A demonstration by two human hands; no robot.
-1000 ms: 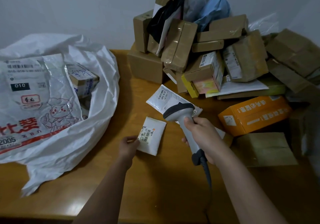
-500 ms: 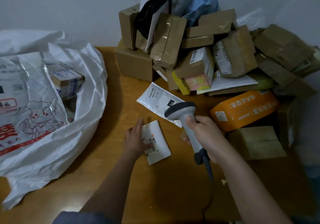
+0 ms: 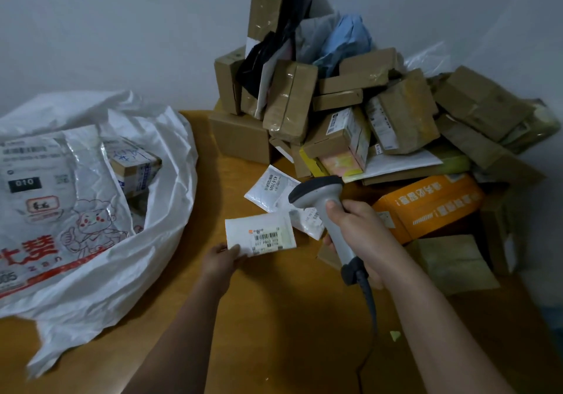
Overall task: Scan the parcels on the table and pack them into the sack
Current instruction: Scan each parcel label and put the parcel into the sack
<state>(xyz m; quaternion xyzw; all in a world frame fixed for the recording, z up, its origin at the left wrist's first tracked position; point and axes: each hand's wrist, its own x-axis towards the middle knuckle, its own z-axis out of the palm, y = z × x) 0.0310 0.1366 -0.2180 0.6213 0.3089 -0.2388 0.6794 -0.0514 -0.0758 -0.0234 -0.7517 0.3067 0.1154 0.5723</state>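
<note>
Parcels are lying in a heap (image 3: 380, 113) at the far side of the table (image 3: 274, 317), against the wall, and one small white packet (image 3: 260, 236) is being held nearer the person, label and barcode facing up. Left hand (image 3: 221, 261) is pinching that packet at its near left corner, fingers curled under the edge. Right hand (image 3: 361, 235), just to the right of the packet, is gripping the handle of a grey scanner (image 3: 327, 210), whose head is reaching past the packet's far right corner; its cord is trailing back toward the person. Beyond the packet, a second white packet (image 3: 269, 191) is lying flat, partly under the scanner head. Left of the packet, the white sack (image 3: 91, 226) is gaping open with a taped box (image 3: 135, 166) showing inside. Right of the scanner, an orange box (image 3: 432, 204) is sitting at the foot of the heap.
</note>
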